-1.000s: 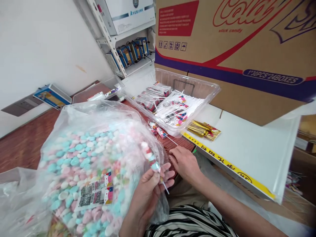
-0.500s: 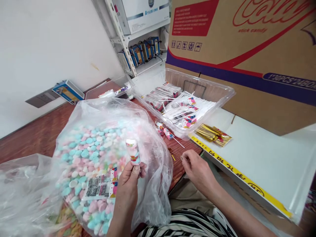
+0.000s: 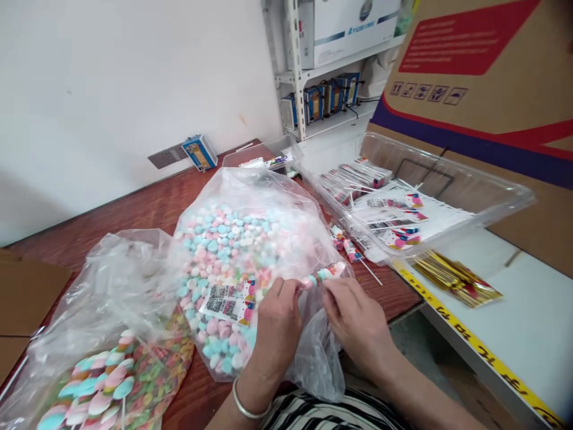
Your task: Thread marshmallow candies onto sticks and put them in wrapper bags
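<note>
Between my hands lies a marshmallow candy stick (image 3: 320, 276) of pink, blue and white pieces, partly in a printed clear wrapper. My left hand (image 3: 278, 325) pinches its left end. The fingers of my right hand (image 3: 358, 313) are closed at its lower right side. Just beneath is a large clear plastic bag (image 3: 255, 185) of pink, blue and white marshmallows (image 3: 219, 251). A flat printed wrapper (image 3: 228, 301) rests on this bag, left of my left hand. Wrapped candy sticks (image 3: 351, 249) lie beyond my right hand.
At right, a clear plastic tray (image 3: 487, 194) holds printed wrappers and white sticks. Gold twist ties (image 3: 456, 278) lie before it. At lower left are a bag of gummies (image 3: 156, 370) and marshmallow skewers (image 3: 96, 382). A large carton (image 3: 447, 95) stands behind the tray.
My right hand has moved left to the candy stick, which was upright in my left hand and now lies nearly level between both. The view has swung left, showing the marshmallow skewers.
</note>
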Demonstrator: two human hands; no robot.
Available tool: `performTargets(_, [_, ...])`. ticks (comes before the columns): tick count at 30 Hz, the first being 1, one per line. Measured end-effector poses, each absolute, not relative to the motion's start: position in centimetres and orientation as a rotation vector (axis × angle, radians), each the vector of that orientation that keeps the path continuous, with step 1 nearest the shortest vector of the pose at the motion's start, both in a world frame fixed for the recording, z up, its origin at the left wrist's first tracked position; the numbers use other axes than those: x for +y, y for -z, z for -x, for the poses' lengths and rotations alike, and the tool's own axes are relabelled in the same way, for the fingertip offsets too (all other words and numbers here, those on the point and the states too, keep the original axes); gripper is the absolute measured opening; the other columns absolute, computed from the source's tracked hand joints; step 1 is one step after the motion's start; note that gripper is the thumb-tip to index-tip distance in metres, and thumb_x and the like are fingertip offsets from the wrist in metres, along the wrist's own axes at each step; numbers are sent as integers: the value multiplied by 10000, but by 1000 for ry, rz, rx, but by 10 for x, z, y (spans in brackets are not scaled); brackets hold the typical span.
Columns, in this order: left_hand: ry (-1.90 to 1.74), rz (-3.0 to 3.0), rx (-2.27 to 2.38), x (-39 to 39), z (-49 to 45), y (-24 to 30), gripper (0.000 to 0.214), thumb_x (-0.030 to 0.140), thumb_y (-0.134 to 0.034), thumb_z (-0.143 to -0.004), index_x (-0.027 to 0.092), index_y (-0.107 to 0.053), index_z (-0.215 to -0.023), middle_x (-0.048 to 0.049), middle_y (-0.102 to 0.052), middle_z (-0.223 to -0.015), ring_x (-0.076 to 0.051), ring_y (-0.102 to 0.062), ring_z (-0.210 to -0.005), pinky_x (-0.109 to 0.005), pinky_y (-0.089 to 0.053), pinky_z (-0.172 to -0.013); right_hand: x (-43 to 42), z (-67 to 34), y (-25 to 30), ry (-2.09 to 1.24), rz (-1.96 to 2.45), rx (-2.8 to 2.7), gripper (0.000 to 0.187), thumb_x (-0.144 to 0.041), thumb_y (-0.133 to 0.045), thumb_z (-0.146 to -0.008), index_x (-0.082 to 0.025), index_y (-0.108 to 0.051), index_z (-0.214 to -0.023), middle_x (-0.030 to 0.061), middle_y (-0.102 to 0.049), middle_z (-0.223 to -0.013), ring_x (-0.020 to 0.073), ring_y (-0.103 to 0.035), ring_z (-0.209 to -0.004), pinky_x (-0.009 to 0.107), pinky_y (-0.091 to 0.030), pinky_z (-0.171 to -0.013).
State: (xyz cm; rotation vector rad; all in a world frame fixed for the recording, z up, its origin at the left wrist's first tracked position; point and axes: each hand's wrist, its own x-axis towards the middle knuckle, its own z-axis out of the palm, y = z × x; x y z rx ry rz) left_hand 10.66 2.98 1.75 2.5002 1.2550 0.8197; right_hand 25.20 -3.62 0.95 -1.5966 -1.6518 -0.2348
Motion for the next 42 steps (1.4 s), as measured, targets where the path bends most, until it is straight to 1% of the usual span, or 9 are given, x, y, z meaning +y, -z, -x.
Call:
performTargets(3, [-923, -2493, 1278, 28, -108, -18, 141, 162, -441, -951, 190, -569, -901, -27, -597, -777, -170, -558, -711, -267, -405, -639, -31, -232, -5, 164, 1597, -1770, 103, -141, -470, -967, -173, -562, -998, 63, -613, -836, 196, -609, -771, 314, -498, -692])
performTargets(9, [-1001, -2463, 1242, 27, -102, -16, 222, 161, -465, -945, 213, -568, -1134, -36, -628, -861, -166, -586, -757, -258, -430, -663, -30, -216, 2, 121, 1563, -1820, 153, -105, -437, -965, -170, -550, -886, 60, -566, -791, 195, -557, -727, 329, -478, -675])
performTargets(15, [-1064, -2267, 1216, 29, -98, -15, 222, 152, -475, -937, 216, -642, -1068, -41, -630, -875, -159, -588, -794, -259, -435, -709, -28, -213, 4, 7, 1534, -1751, 169, -132, -421, -971, -175, -566, -897, 56, -570, -779, 195, -562, -728, 330, -474, -670])
performTargets(17, [-1104, -2042, 1208, 31, -98, -15, 179, 164, -512, -917, 206, -669, -992, -41, -640, -872, -158, -588, -810, -267, -436, -732, -25, -212, 4, -143, 1513, -1623, 157, -147, -436, -959, -188, -573, -894, 47, -581, -784, 190, -575, -731, 325, -480, -666])
performTargets(20, [-1077, -1464, 1109, 33, -102, -14, 91, 210, -593, -864, 180, -668, -905, -3, -599, -720, -128, -538, -668, -252, -421, -646, -17, -211, 1, -538, 1439, -1219, 34, -211, -519, -916, -205, -552, -909, 26, -608, -813, 164, -608, -705, 297, -509, -638])
performTargets(26, [-958, -715, 729, 34, -115, -18, 178, 293, -711, -760, 134, -650, -812, 47, -480, -558, -72, -401, -516, -209, -340, -534, -5, -218, -6, -1092, 1177, -863, 248, -315, -609, -858, -194, -557, -1068, -12, -634, -757, 133, -620, -606, 241, -503, -531])
performTargets(31, [-972, -664, 782, 36, -115, -17, 251, 312, -779, -688, 130, -661, -814, 41, -512, -609, -53, -391, -525, -191, -311, -532, -9, -224, -10, -1022, 1279, -1094, 199, -305, -578, -891, -180, -628, -1037, 21, -687, -777, 150, -646, -653, 237, -489, -522])
performTargets(36, [-1035, -844, 854, 33, -113, -9, 165, 282, -696, -766, 155, -645, -857, 31, -548, -675, -74, -435, -570, -207, -355, -559, -10, -219, -20, -903, 1401, -1160, 170, -328, -591, -887, -174, -644, -936, 28, -702, -779, 168, -659, -684, 289, -528, -642])
performTargets(42, [-1136, -1259, 1055, 33, -112, -6, 96, 243, -608, -839, 173, -634, -899, 1, -615, -800, -104, -522, -673, -225, -434, -615, -3, -211, -18, -973, 1294, -956, 160, -329, -625, -850, -174, -616, -812, 15, -672, -731, 162, -638, -670, 279, -517, -638])
